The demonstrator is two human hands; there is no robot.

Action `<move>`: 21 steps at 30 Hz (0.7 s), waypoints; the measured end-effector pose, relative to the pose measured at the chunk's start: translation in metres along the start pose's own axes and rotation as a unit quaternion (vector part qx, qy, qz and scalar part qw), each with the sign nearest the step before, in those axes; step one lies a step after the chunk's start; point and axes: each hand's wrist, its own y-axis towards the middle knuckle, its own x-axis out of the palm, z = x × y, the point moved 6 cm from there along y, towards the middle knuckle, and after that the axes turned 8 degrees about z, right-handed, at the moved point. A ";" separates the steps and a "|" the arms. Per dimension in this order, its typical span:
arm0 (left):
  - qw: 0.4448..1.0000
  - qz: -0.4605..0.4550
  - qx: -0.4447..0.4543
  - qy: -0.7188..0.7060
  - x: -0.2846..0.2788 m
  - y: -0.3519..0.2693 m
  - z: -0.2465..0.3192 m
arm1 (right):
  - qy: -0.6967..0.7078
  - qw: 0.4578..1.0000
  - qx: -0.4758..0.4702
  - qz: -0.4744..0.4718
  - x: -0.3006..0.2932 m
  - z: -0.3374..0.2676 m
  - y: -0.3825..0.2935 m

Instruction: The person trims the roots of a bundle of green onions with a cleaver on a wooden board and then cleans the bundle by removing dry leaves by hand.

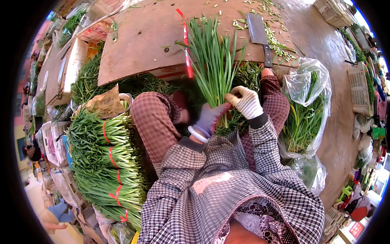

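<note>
My left hand, in a purple glove, is closed around the lower stems of a loose bunch of garlic chives. The leaves fan out upward past the front edge of a wooden board. My right hand, in a striped whitish glove, has thumb and forefinger pinched together at the stems beside the left thumb. Whether it grips a stem is hidden. A red tie strip lies on the board left of the leaves, its lower end hanging over the edge. A cleaver rests on the board to the right.
Tied chive bundles with red strips are stacked at my left. Clear plastic bags of chives stand on the floor at my right. Cut stem ends litter the board by the cleaver. Loose greens lie under the board. Crates stand farther right.
</note>
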 end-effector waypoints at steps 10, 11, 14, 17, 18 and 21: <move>0.972 -0.144 -0.084 -0.163 0.002 -0.021 0.001 | -0.039 0.995 0.067 -0.067 0.007 -0.002 -0.004; 0.960 -0.150 -0.108 -0.209 0.002 -0.021 -0.003 | -0.006 0.993 0.094 -0.075 0.008 -0.003 -0.006; 0.948 -0.168 -0.130 -0.239 0.008 -0.023 -0.012 | -0.086 0.995 -0.023 -0.036 0.005 -0.004 -0.005; 0.966 -0.130 -0.139 -0.174 0.004 -0.023 -0.021 | -0.138 0.989 -0.058 -0.002 0.002 0.004 -0.006; 0.972 -0.112 -0.145 -0.146 0.000 -0.018 -0.028 | -0.153 0.987 -0.056 0.008 0.002 0.003 -0.007; 0.978 -0.110 -0.137 -0.111 0.002 -0.017 -0.030 | -0.137 0.989 -0.039 0.047 -0.008 -0.005 -0.008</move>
